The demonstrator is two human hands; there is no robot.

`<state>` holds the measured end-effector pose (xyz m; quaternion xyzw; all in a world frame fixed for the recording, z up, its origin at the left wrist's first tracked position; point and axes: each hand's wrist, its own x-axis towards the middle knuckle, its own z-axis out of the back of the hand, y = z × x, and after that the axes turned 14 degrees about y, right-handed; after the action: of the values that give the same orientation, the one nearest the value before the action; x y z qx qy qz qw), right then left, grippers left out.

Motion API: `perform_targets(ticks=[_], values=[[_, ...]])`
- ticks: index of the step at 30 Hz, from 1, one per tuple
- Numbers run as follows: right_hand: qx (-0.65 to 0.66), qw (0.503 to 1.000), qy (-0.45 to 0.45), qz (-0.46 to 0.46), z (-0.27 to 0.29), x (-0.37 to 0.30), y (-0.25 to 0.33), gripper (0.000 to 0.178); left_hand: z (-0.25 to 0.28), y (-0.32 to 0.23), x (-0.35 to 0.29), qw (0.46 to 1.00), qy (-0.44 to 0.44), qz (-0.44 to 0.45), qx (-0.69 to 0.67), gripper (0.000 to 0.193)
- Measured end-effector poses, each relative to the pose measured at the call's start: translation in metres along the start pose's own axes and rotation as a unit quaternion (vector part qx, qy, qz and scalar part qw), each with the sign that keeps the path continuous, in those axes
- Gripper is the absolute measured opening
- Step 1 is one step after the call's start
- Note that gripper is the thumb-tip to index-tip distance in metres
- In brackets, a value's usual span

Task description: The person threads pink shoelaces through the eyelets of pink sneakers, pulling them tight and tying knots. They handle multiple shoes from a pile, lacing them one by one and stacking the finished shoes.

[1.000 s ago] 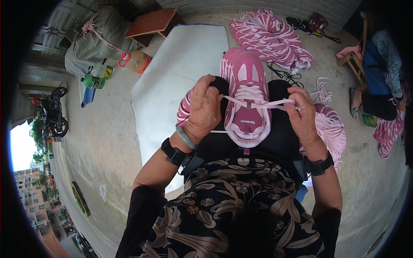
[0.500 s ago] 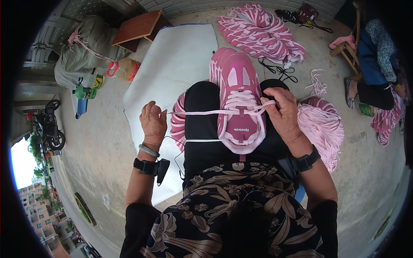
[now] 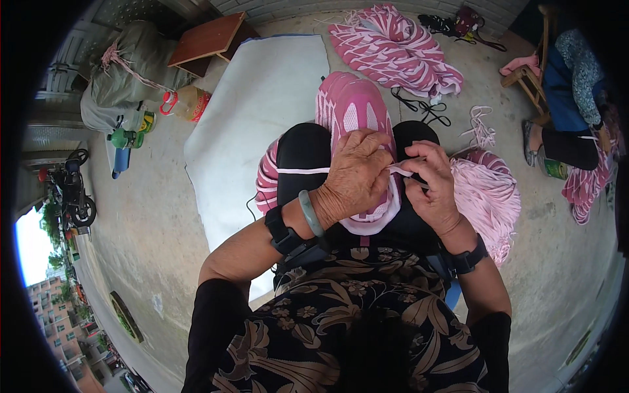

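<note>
A pink sneaker upper lies across my lap, toe pointing away, with layers of similar uppers showing at its left edge. My left hand reaches over its lacing area, fingers curled and closed at the eyelets on the right side, hiding most of the tongue. A pale pink shoelace stretches left across my thigh from under that hand. Just right of the upper, my right hand pinches the lace between thumb and fingers. A short piece of lace runs between the two hands' fingertips.
Pink lace hanks lie by my right thigh, and a bundle of pink uppers beyond the shoe. A white sheet covers floor to the left, near a jug and small wooden table. Another person sits at right.
My left hand has come from the far left, where it drew the lace out sideways, to the right over the upper. My right hand stays beside the eyelets.
</note>
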<state>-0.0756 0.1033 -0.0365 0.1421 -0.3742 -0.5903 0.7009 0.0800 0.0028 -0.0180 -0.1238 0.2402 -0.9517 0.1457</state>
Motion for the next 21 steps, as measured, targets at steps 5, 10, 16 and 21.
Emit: perform_targets(ticks=[5, 10, 16, 21], values=[[-0.082, 0.996, 0.007, 0.045, -0.009, 0.008, -0.005, 0.036, -0.002, 0.003, -0.001, 1.000, -0.019, 0.009, -0.023, 0.013], [-0.008, 0.999, -0.025, 0.023, -0.005, 0.008, -0.003, 0.034, -0.005, 0.001, 0.000, 0.999, -0.035, 0.015, -0.009, 0.013], [-0.050, 0.997, -0.018, 0.056, -0.005, 0.005, -0.006, 0.030, -0.006, 0.007, 0.000, 0.996, -0.078, 0.022, -0.032, 0.013], [-0.131, 0.989, 0.037, 0.059, -0.001, 0.013, -0.001, 0.026, -0.007, 0.008, 0.000, 0.996, -0.083, 0.029, -0.031, 0.011]])
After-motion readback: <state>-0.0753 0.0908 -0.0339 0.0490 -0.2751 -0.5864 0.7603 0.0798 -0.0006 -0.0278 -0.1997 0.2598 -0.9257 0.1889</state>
